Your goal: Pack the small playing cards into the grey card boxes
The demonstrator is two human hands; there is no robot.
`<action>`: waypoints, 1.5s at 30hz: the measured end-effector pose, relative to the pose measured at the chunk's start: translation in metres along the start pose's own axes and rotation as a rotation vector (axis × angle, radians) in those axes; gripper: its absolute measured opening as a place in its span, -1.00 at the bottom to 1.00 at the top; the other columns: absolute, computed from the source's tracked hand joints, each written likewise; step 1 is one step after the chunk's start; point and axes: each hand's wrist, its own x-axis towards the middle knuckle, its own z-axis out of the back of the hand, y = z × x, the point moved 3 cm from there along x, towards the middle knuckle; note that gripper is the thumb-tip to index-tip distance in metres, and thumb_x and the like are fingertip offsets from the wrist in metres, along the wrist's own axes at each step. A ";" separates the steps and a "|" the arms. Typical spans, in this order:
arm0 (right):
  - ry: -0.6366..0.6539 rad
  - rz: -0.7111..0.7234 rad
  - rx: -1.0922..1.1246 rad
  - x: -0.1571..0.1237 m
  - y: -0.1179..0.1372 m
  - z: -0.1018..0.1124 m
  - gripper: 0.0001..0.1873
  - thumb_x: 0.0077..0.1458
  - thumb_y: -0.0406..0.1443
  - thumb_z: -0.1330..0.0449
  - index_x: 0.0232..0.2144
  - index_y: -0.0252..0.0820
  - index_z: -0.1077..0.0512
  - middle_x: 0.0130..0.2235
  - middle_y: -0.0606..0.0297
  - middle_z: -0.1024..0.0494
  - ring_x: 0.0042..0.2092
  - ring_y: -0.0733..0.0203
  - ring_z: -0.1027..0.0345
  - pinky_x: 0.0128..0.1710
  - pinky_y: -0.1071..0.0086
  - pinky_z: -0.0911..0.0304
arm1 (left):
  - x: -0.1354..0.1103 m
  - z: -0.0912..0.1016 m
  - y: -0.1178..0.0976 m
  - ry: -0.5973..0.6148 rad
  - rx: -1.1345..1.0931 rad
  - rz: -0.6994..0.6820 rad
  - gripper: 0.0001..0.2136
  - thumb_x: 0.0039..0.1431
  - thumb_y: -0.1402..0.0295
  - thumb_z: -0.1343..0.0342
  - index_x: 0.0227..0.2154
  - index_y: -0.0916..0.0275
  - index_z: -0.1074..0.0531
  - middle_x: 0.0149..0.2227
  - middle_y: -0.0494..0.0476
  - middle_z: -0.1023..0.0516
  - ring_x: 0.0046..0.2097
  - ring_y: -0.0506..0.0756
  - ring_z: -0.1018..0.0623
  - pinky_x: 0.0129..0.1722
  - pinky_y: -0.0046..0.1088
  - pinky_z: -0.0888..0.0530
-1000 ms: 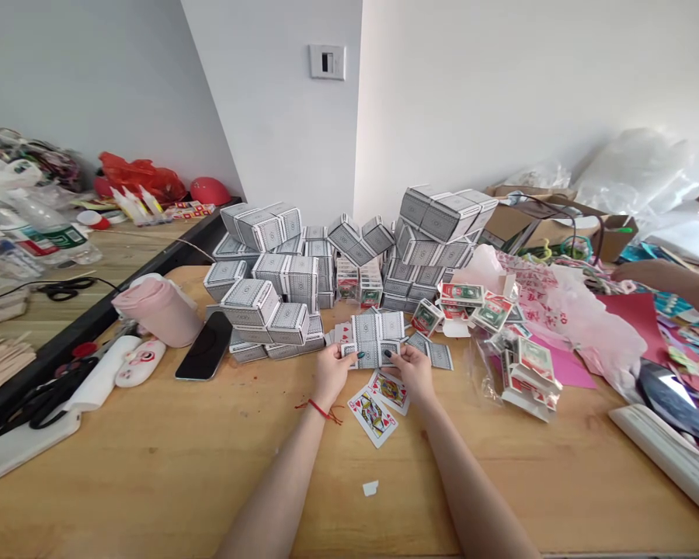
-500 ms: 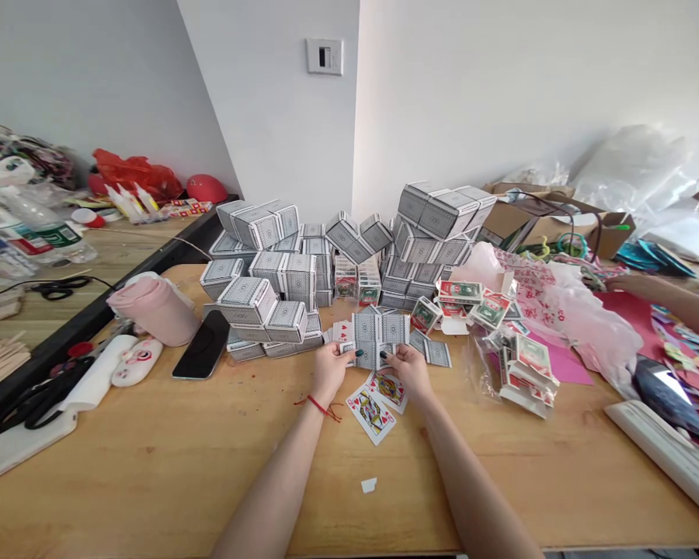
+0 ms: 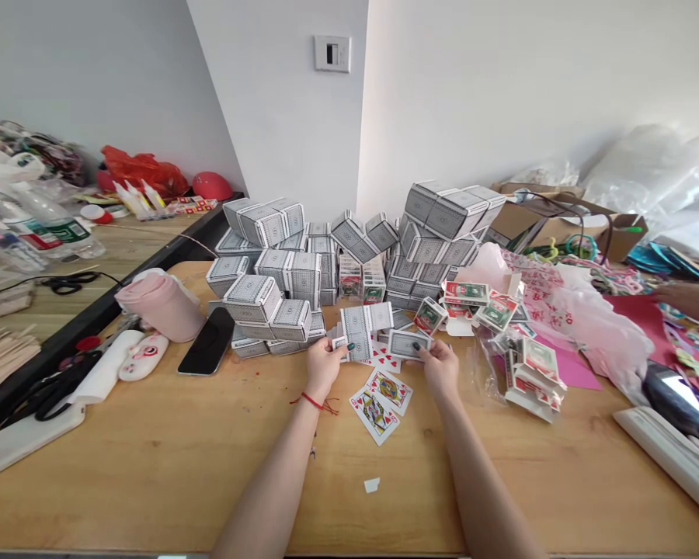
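I see the left hand (image 3: 325,365) gripping a folded card strip (image 3: 359,332), the right hand (image 3: 441,368) pinching 1 grey card (image 3: 408,343); card boxes (image 3: 256,299) piled far, 2 face cards (image 3: 375,411) loose near.

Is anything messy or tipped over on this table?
Yes. The grey box stacks lean crookedly, red-and-green packs lie jumbled in clear plastic, and a small paper scrap lies alone on the table.

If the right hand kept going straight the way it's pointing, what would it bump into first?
Probably the small red-and-green card box just past the grey-backed card that the right hand pinches. The stack of grey boxes stands behind it. Depth is hard to judge here.
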 end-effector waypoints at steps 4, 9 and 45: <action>0.080 0.017 0.032 -0.001 0.009 0.003 -0.63 -0.35 -0.09 -0.30 -0.57 -0.14 -0.24 -0.48 0.32 -0.45 -0.46 0.19 -0.37 -0.54 0.33 -0.36 | 0.001 0.002 -0.002 0.067 -0.005 0.008 -0.82 -0.34 0.37 -0.24 -0.58 0.33 -0.42 -0.54 0.07 -0.52 -0.49 0.01 -0.44 -0.50 -0.55 -0.31; 0.083 0.027 0.063 -0.012 0.007 -0.016 -0.64 -0.31 -0.10 -0.29 -0.56 -0.14 -0.22 -0.51 0.38 -0.41 -0.44 0.21 -0.36 -0.50 0.34 -0.37 | 0.000 0.000 0.000 0.086 0.004 0.003 -0.80 -0.31 0.36 -0.23 -0.54 0.33 -0.43 -0.50 0.08 -0.52 -0.46 0.01 -0.45 -0.47 -0.53 -0.32; 0.229 0.120 -0.131 -0.024 0.008 -0.030 -0.69 -0.12 -0.12 -0.19 -0.34 -0.17 -0.28 -0.58 0.34 -0.48 -0.54 0.11 -0.44 -0.52 0.27 -0.41 | -0.001 0.000 -0.007 0.114 -0.043 0.005 -0.79 -0.35 0.37 -0.26 -0.59 0.34 -0.41 -0.54 0.05 -0.50 -0.48 -0.01 -0.41 -0.47 -0.55 -0.27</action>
